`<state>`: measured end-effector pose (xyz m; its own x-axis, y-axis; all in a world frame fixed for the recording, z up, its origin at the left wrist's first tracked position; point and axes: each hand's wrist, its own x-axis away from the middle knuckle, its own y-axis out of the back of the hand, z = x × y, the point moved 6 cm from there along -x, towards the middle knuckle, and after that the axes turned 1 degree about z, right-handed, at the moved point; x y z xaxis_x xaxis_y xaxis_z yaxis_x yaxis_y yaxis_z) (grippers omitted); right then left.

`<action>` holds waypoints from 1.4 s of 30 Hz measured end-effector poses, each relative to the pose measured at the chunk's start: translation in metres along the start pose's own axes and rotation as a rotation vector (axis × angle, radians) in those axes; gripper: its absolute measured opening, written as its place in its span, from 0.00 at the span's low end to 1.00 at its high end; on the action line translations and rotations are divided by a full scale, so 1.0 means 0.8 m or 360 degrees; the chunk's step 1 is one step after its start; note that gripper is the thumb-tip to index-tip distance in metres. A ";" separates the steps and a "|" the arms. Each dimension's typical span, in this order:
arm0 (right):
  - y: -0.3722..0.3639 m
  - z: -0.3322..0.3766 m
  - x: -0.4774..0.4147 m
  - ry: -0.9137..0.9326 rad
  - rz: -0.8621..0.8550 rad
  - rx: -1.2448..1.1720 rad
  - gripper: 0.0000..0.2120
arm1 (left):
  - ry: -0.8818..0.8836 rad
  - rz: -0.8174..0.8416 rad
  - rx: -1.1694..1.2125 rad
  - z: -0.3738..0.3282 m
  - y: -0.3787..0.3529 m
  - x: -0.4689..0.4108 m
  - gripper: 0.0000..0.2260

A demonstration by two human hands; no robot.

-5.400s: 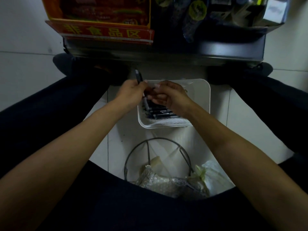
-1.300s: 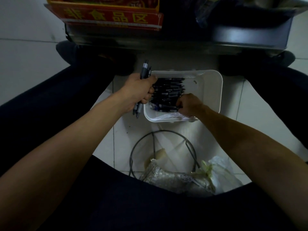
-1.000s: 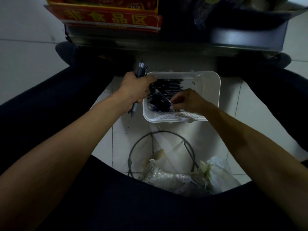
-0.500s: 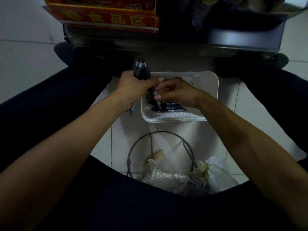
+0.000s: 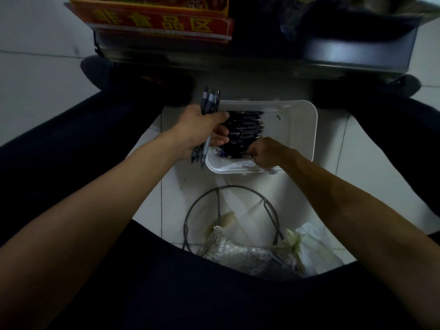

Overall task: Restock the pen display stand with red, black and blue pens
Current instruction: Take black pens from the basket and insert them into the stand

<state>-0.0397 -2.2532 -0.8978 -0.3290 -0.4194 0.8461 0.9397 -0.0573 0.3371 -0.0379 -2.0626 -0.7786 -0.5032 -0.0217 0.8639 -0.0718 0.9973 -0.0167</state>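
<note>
A white plastic basket [image 5: 302,129] stands on the tiled floor between my legs, with several dark pens [image 5: 245,129] stacked in its left half. My left hand [image 5: 202,129] grips a bundle of pens [image 5: 209,101] upright at the basket's left edge; their tips stick out above and below my fist. My right hand [image 5: 264,152] reaches into the near part of the basket, its curled fingers down among the lowest pens. Whether it has hold of one is hidden.
A dark shelf unit [image 5: 333,51] with a red and yellow sign [image 5: 162,22] stands just beyond the basket. Close to me, a wire-rimmed bin [image 5: 190,215] holds crumpled plastic and bubble wrap [image 5: 250,256]. My dark-trousered legs flank the floor space.
My right hand passed a pen to the bundle in my left hand, then dropped back down into the near end of the basket. My left hand stayed at the basket's left edge.
</note>
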 end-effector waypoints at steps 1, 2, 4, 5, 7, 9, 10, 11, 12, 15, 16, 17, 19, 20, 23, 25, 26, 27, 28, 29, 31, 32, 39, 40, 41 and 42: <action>-0.003 -0.003 -0.002 -0.0011 -0.0035 0.0027 0.16 | 0.0000 -0.0001 -0.0025 0.000 0.000 0.000 0.06; -0.006 -0.007 -0.004 -0.0027 -0.0069 0.0032 0.17 | 0.0000 -0.0003 -0.0042 0.000 0.001 -0.001 0.06; -0.009 -0.011 -0.006 -0.0041 -0.0156 0.0031 0.17 | 0.0002 -0.0011 -0.0059 0.001 0.002 -0.002 0.06; -0.010 -0.012 -0.007 -0.0047 -0.0205 0.0036 0.16 | 0.0004 -0.0017 -0.0067 0.002 0.003 -0.002 0.06; -0.008 -0.015 -0.009 -0.0061 -0.0269 0.0067 0.13 | -0.0004 -0.0021 -0.0092 0.001 0.003 -0.002 0.06; -0.006 -0.014 -0.013 -0.0091 -0.0240 0.0128 0.12 | -0.0015 -0.0028 -0.0112 0.001 0.004 -0.002 0.07; -0.004 -0.013 -0.015 -0.0099 -0.0205 0.0172 0.11 | -0.0018 -0.0031 -0.0118 0.001 0.005 -0.002 0.07; -0.004 -0.012 -0.017 -0.0115 -0.0163 0.0220 0.12 | -0.0019 -0.0032 -0.0125 0.001 0.005 -0.002 0.07; -0.004 -0.011 -0.019 -0.0148 -0.0116 0.0281 0.13 | -0.0019 -0.0032 -0.0132 0.001 0.005 -0.002 0.07; -0.005 -0.011 -0.019 -0.0252 -0.0056 0.0459 0.16 | -0.0022 -0.0034 -0.0135 -0.001 0.005 -0.002 0.07; -0.007 -0.012 -0.020 -0.0253 -0.0073 0.0436 0.16 | -0.0025 -0.0034 -0.0124 -0.001 0.004 -0.002 0.07; -0.008 -0.013 -0.021 -0.0240 -0.0101 0.0379 0.16 | -0.0028 -0.0035 -0.0115 -0.001 0.004 -0.002 0.07; -0.010 -0.016 -0.021 -0.0212 -0.0122 0.0288 0.12 | -0.0031 -0.0035 -0.0114 0.000 0.004 -0.003 0.08; -0.010 -0.018 -0.021 -0.0206 -0.0110 0.0263 0.11 | -0.0029 -0.0035 -0.0117 0.000 0.005 -0.003 0.08; -0.009 -0.023 -0.022 -0.0177 -0.0128 0.0204 0.09 | -0.0022 -0.0033 -0.0122 0.003 0.005 -0.005 0.08; -0.011 -0.025 -0.020 -0.0161 -0.0155 0.0224 0.08 | -0.0017 -0.0033 -0.0119 0.003 0.005 -0.004 0.08; -0.013 -0.027 -0.019 -0.0163 -0.0183 0.0233 0.08 | -0.0016 -0.0037 -0.0121 0.003 0.004 -0.004 0.08; -0.014 -0.028 -0.018 -0.0172 -0.0208 0.0232 0.08 | -0.0018 -0.0042 -0.0124 0.003 0.004 -0.004 0.08; -0.015 -0.028 -0.017 -0.0182 -0.0231 0.0222 0.08 | -0.0021 -0.0046 -0.0127 0.002 0.004 -0.004 0.09; -0.017 -0.029 -0.016 -0.0190 -0.0247 0.0218 0.08 | -0.0025 -0.0048 -0.0129 0.002 0.004 -0.004 0.09; -0.020 -0.033 -0.017 -0.0235 -0.0248 0.0213 0.08 | -0.0028 -0.0051 -0.0136 0.001 0.004 -0.004 0.09; -0.021 -0.035 -0.017 -0.0254 -0.0237 0.0218 0.08 | -0.0030 -0.0054 -0.0143 0.001 0.004 -0.004 0.09; -0.024 -0.024 -0.006 -0.0360 -0.0134 0.0619 0.15 | -0.0029 -0.0031 -0.0149 0.002 0.004 -0.006 0.10; -0.026 -0.025 -0.005 -0.0374 -0.0083 0.0708 0.15 | -0.0030 -0.0029 -0.0143 0.002 0.004 -0.006 0.09; -0.027 -0.026 -0.003 -0.0386 -0.0038 0.0763 0.15 | -0.0029 -0.0029 -0.0135 0.001 0.004 -0.005 0.09; -0.029 -0.027 -0.003 -0.0399 -0.0002 0.0799 0.15 | -0.0028 -0.0032 -0.0127 0.001 0.004 -0.005 0.09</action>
<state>-0.0590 -2.2706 -0.9167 -0.3995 -0.1881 0.8972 0.8000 0.4065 0.4414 -0.0371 -2.0594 -0.7824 -0.5173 -0.0424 0.8547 -0.0134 0.9990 0.0415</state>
